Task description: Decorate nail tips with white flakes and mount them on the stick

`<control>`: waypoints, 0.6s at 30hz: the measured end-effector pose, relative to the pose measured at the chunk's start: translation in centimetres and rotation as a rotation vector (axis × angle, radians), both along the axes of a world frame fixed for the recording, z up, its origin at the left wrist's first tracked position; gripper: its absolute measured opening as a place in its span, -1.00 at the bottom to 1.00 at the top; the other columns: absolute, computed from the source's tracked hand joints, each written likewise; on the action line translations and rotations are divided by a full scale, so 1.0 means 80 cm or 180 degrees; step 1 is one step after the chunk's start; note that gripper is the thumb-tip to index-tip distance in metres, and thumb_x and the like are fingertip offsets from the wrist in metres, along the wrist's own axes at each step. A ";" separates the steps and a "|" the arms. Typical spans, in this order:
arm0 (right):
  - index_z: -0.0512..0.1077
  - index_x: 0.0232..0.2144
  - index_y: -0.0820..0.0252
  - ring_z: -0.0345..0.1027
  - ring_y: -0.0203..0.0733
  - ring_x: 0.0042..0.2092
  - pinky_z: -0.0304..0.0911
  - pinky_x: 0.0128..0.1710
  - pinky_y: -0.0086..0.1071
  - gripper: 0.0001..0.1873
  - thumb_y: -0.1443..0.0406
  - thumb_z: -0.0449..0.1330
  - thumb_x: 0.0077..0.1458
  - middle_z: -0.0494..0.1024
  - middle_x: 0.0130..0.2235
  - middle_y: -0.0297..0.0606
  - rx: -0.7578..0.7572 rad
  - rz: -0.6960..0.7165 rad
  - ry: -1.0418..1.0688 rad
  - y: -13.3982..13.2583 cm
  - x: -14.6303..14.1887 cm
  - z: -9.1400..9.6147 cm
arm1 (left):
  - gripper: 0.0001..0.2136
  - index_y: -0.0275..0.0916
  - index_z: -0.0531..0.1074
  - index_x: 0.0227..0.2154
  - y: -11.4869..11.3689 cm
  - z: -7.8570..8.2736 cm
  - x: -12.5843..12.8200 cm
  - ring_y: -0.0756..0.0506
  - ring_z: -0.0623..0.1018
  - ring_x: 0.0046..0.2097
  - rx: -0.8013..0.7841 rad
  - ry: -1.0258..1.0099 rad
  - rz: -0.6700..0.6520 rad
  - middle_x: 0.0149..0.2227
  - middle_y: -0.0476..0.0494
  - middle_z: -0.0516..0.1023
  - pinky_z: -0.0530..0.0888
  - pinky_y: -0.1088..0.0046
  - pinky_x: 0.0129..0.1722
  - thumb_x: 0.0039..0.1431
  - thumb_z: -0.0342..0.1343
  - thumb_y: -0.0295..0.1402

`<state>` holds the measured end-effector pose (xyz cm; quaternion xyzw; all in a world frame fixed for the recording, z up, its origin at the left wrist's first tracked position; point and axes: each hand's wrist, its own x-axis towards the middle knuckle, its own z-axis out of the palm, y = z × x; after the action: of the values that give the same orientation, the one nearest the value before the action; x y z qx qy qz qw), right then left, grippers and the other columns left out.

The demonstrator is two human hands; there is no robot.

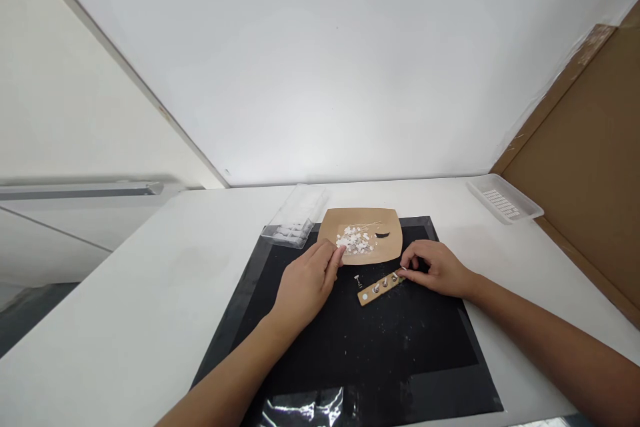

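My left hand (306, 279) is closed in a pinch at the front left edge of a tan, tray-like dish (327, 221). Its fingertips are beside a pile of small white flakes (355, 240); whatever they hold is too small to make out. My right hand (434, 268) is closed too, thumb against forefinger, at the right end of a narrow tan strip (370, 295). A tiny white piece shows at those fingertips. Along the strip stand several small metallic and white parts, with a white dot near its left end. The fingers hide its right end.
A black mat (360, 347) lies under the work. Beside the dish is a clear compartment box (295, 217) with white contents. A translucent tray (505, 200) holding a white grid stands at the back right, near a brown panel (585, 167). Small white bits (357, 280) lie left of the strip.
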<state>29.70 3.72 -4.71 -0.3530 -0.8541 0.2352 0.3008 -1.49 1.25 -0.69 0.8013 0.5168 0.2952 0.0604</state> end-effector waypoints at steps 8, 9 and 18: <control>0.50 -0.23 0.08 0.44 -0.22 -0.31 0.32 -0.27 -0.33 -0.81 0.12 0.32 0.34 0.58 -0.30 -0.32 -0.0019 0.0005 0.0024 -0.001 0.000 0.001 | -0.70 -0.12 0.27 -0.29 -0.001 0.002 0.002 -0.15 0.55 -0.38 -0.0237 -0.0090 0.0249 -0.39 -0.04 0.46 0.42 0.32 -0.37 0.56 -0.24 -0.20; 0.50 -0.23 0.08 0.44 -0.22 -0.31 0.32 -0.27 -0.33 -0.81 0.11 0.32 0.34 0.57 -0.30 -0.32 -0.0017 0.0007 0.0022 -0.001 0.001 0.000 | -0.72 -0.12 0.26 -0.27 -0.001 0.001 0.003 -0.14 0.55 -0.38 -0.0229 -0.0098 0.0250 -0.38 -0.03 0.46 0.41 0.32 -0.38 0.55 -0.23 -0.19; 0.50 -0.24 0.08 0.42 -0.23 -0.31 0.31 -0.28 -0.34 -0.82 0.14 0.33 0.33 0.56 -0.31 -0.33 -0.0045 -0.0006 0.0018 0.000 0.000 0.000 | -0.81 -0.17 0.35 -0.23 0.001 -0.009 0.002 -0.08 0.56 -0.30 0.0169 -0.0026 0.0059 -0.23 -0.06 0.48 0.45 0.42 -0.34 0.53 -0.02 -0.22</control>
<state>29.70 3.71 -4.71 -0.3553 -0.8513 0.2420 0.3009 -1.33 1.35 -1.40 0.7966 0.5160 0.3126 0.0385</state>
